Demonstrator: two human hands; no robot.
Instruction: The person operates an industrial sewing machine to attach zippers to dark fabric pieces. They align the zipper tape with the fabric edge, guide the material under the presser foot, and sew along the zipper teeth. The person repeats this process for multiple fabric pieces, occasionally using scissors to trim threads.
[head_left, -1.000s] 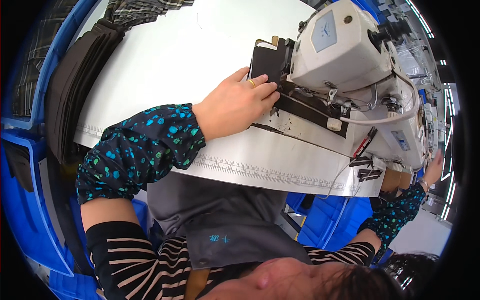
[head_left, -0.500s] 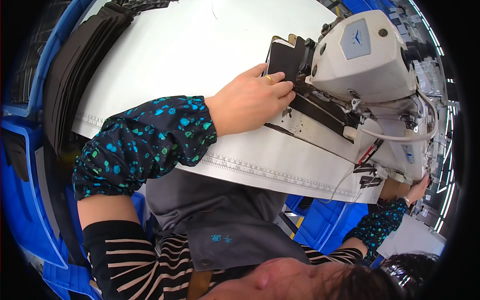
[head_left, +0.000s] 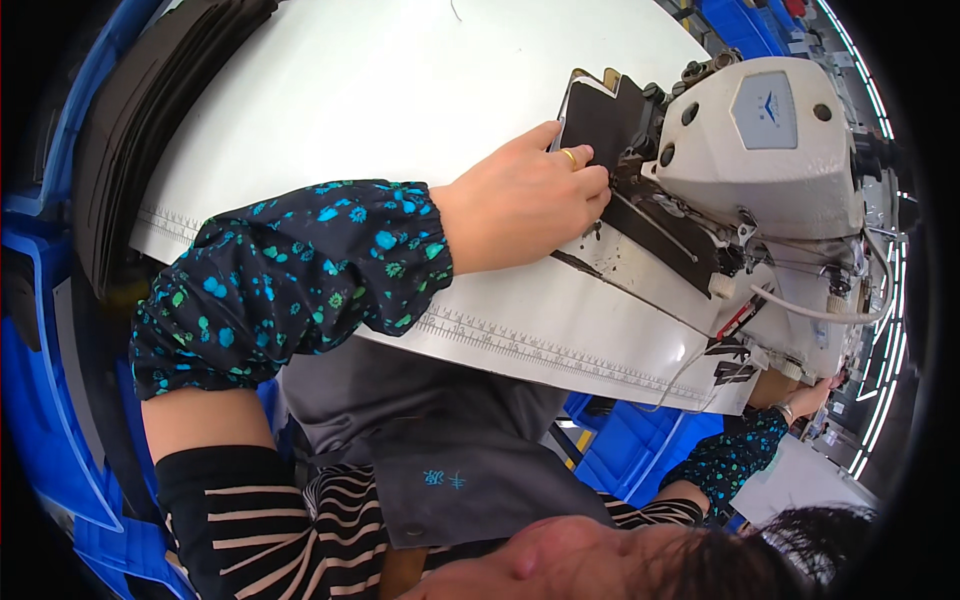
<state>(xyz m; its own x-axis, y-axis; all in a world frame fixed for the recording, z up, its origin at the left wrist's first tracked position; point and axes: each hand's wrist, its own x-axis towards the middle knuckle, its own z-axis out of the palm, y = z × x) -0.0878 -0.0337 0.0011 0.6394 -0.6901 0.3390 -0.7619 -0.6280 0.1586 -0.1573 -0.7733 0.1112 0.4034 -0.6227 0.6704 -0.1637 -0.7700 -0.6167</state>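
My left hand lies palm down on the white sewing table, wearing a gold ring. Its fingers stretch out onto a flat dark piece of material beside the needle area of a white industrial sewing machine. Part of that piece is covered by my fingers and by the machine. Over at the far right, my right hand reaches to the end of the machine. Its fingers are small and partly hidden there, so I cannot make out their grip.
A stack of dark pieces stands at the left beside blue bins. Along the table's near edge runs a printed ruler. A pale cable loops off the machine. Another blue bin sits below the table.
The view has shifted, so the machine and my left hand appear farther right. My left hand stays on the dark piece. My right hand appears slightly lower and farther left, still at the machine's end.
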